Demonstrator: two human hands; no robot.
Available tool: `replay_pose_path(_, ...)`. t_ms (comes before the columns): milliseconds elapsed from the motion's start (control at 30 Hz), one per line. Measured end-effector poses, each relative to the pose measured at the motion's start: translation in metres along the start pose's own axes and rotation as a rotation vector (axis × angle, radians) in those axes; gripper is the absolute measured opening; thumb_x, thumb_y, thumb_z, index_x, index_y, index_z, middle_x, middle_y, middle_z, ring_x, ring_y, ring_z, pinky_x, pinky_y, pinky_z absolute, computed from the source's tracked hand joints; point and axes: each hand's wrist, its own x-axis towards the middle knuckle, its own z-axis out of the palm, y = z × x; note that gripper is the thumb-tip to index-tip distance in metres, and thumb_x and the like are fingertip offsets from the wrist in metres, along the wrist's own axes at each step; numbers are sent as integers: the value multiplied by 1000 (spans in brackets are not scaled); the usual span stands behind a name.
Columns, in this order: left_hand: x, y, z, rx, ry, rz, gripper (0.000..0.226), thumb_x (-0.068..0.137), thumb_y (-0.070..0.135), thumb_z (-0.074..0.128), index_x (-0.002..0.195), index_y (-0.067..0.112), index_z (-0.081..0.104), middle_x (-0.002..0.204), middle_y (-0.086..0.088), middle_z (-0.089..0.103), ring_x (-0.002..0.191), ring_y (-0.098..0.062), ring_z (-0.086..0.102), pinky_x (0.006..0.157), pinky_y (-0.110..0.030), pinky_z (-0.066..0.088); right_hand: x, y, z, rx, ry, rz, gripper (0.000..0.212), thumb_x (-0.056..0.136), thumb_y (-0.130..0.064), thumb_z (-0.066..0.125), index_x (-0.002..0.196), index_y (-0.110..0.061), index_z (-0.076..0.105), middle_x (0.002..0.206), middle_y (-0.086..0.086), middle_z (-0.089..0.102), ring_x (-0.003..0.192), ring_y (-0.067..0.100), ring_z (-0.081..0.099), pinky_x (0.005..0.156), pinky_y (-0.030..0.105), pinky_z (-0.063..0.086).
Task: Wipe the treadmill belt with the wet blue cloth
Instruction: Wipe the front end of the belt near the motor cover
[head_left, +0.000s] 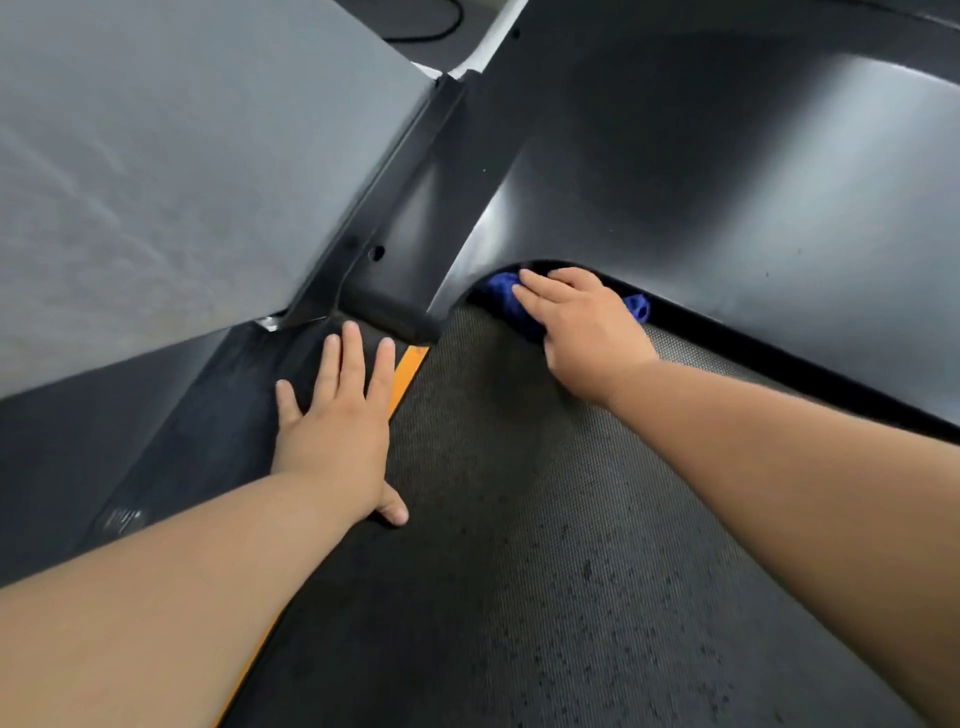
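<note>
The dark textured treadmill belt (545, 519) fills the lower middle of the view, speckled with darker spots. My right hand (582, 332) presses the bunched blue cloth (506, 296) onto the belt's far end, right at the curved edge of the motor cover. Blue cloth shows on both sides of the hand. My left hand (337, 415) lies flat, fingers spread, on the black side rail (234, 415) to the left of the belt, holding nothing. Its thumb rests at the belt's edge.
The black motor cover (727, 182) arches over the belt's far end. An orange strip (410, 369) runs between rail and belt. A black upright post (410, 208) rises from the rail. Grey floor (156, 156) lies at the left.
</note>
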Motion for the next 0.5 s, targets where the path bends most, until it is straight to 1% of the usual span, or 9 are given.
replay_pose_path(67, 0, -1, 0, 2, -3, -3, 161, 44, 65, 84, 125, 19, -47, 145, -11, -45, 140, -28, -31, 113, -58, 8, 7, -12, 1, 30, 51, 157, 51, 84, -12, 53, 134, -7, 51, 138, 11, 50, 120, 36, 43, 106, 38, 31)
replay_pose_path(133, -1, -1, 0, -4, -12, -10, 162, 43, 64, 85, 126, 20, -47, 145, -10, -45, 139, -27, -32, 113, -58, 7, 3, -38, 5, 169, 74, 215, 45, 83, -16, 55, 128, -8, 55, 128, 9, 54, 115, 33, 43, 103, 35, 31)
replay_pose_path(200, -1, 1, 0, -4, -17, -17, 162, 43, 64, 85, 126, 20, -47, 144, -10, -46, 139, -27, -32, 114, -58, 8, -9, -58, 11, 270, 21, 44, 41, 82, -17, 57, 122, -11, 59, 119, 6, 58, 110, 30, 47, 98, 38, 39)
replay_pose_path(267, -1, 1, -1, -4, -16, -21, 162, 43, 65, 84, 127, 20, -47, 144, -10, -46, 139, -27, -32, 114, -58, 7, -15, -53, 18, 152, -40, -234, 42, 78, -18, 60, 119, -11, 62, 116, 7, 62, 102, 30, 55, 84, 41, 50)
replay_pose_path(300, -1, 1, -2, -6, -16, -20, 162, 43, 65, 84, 127, 20, -47, 144, -10, -46, 139, -27, -33, 114, -58, 7, -12, -39, 20, 54, -6, -304, 42, 78, -18, 56, 119, -11, 64, 117, 7, 64, 99, 31, 58, 76, 39, 51)
replay_pose_path(333, -1, 2, -2, -7, -17, -17, 162, 43, 65, 84, 126, 20, -47, 144, -10, -46, 139, -27, -33, 114, -58, 7, -7, -24, 22, -10, 29, -288, 43, 79, -19, 49, 118, -12, 65, 118, 7, 64, 96, 30, 60, 70, 38, 51)
replay_pose_path(367, -1, 1, -2, -9, -18, -12, 162, 43, 65, 84, 125, 20, -48, 144, -10, -46, 139, -27, -33, 114, -58, 6, -2, -12, 20, -48, 61, -208, 45, 79, -20, 44, 119, -12, 64, 120, 7, 64, 96, 30, 60, 69, 38, 51)
replay_pose_path(433, -1, 0, -2, -12, -16, -7, 161, 43, 64, 84, 125, 20, -47, 144, -10, -46, 139, -26, -33, 114, -58, 6, 10, 0, 16, -55, 88, 33, 47, 80, -15, 47, 126, -12, 59, 128, 7, 59, 105, 33, 56, 76, 43, 50)
replay_pose_path(500, -2, -1, -1, -5, -17, -4, 161, 44, 64, 84, 126, 20, -47, 144, -10, -46, 139, -26, -32, 114, -58, 7, 9, -14, 14, 6, 73, 129, 52, 81, -11, 51, 133, -11, 53, 137, 7, 53, 113, 34, 51, 82, 46, 46)
